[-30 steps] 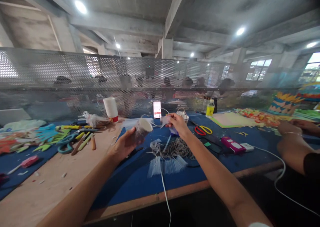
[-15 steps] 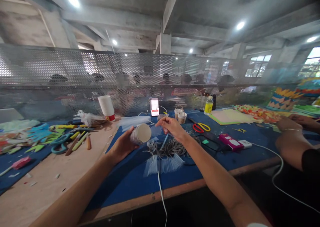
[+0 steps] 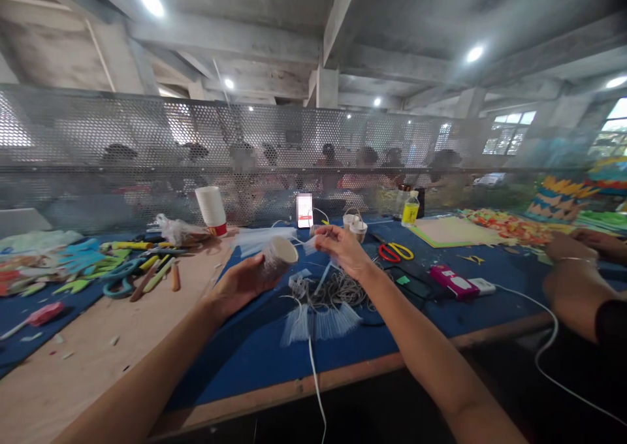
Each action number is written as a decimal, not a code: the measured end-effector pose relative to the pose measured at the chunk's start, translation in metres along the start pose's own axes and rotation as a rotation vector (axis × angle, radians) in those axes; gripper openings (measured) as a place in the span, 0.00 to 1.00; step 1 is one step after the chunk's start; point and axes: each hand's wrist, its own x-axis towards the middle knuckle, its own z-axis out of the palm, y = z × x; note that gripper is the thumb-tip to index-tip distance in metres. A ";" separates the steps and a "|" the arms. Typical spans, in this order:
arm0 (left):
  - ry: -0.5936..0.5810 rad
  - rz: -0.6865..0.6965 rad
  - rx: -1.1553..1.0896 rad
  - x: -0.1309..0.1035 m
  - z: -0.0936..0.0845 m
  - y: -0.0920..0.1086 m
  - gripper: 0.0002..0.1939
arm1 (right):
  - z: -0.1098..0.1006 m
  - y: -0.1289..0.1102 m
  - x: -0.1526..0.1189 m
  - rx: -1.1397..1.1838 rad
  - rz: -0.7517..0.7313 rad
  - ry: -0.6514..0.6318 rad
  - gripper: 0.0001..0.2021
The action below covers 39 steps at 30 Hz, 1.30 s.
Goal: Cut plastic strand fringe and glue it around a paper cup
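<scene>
My left hand (image 3: 243,281) is wrapped round a pale paper cup (image 3: 274,261) with a textured outer side, held tilted over the blue mat. A round end of the cup faces up and to the right. My right hand (image 3: 343,248) is just right of the cup, thumb and fingers pinched together; what they hold is too small to make out. Beneath the hands lie a heap of grey cord (image 3: 345,288) and a fan of translucent strips (image 3: 323,321). More translucent sheet material (image 3: 255,238) lies behind the cup.
A stack of paper cups (image 3: 209,207) stands back left, near teal scissors (image 3: 120,284) and tools. A lit phone (image 3: 304,210) leans against the mesh screen. Right are red-yellow scissors (image 3: 396,253), a yellow-labelled bottle (image 3: 410,209), a magenta box (image 3: 453,282) and another person's hands (image 3: 568,258).
The cup has turned in my left hand, its round end now tipped more upward. My right hand has shifted slightly, its fingers still pinched. The view has moved a little.
</scene>
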 end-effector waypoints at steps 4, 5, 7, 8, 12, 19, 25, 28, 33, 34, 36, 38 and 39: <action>-0.108 0.014 0.001 -0.002 0.000 -0.002 0.22 | -0.005 0.006 0.007 -0.065 -0.071 0.096 0.19; -0.128 0.019 0.004 -0.002 0.000 -0.002 0.22 | -0.006 0.007 0.008 -0.098 -0.092 0.113 0.18; -0.158 0.020 0.015 -0.002 0.001 -0.004 0.23 | -0.008 0.008 0.009 -0.179 -0.134 0.137 0.16; -0.166 0.019 0.022 -0.003 0.001 -0.005 0.24 | -0.008 0.008 0.010 -0.219 -0.152 0.142 0.15; -0.157 0.021 0.054 -0.003 0.002 -0.006 0.24 | -0.009 0.007 0.009 -0.374 -0.239 0.161 0.13; -0.215 -0.020 0.102 -0.005 0.002 -0.005 0.25 | -0.008 0.008 0.005 -0.453 -0.229 0.138 0.13; -0.275 -0.024 0.149 -0.008 0.004 -0.006 0.29 | 0.000 0.007 0.003 -0.320 -0.101 0.055 0.16; -0.310 -0.023 0.171 -0.008 0.000 -0.007 0.31 | 0.005 0.002 -0.001 -0.185 -0.005 0.022 0.19; -0.352 -0.030 0.206 -0.009 -0.001 -0.008 0.30 | 0.008 0.006 -0.003 -0.157 -0.028 -0.010 0.18; -0.354 -0.032 0.212 -0.009 0.000 -0.008 0.30 | 0.007 0.010 -0.002 -0.191 -0.057 -0.006 0.17; -0.347 -0.027 0.215 -0.009 0.002 -0.007 0.28 | 0.007 0.016 -0.001 -0.286 -0.117 -0.007 0.15; -0.337 -0.012 0.201 -0.009 0.003 -0.007 0.28 | 0.009 0.020 -0.001 -0.366 -0.166 -0.033 0.13; -0.334 -0.006 0.192 -0.009 0.002 -0.007 0.28 | 0.010 0.021 -0.002 -0.390 -0.185 -0.053 0.12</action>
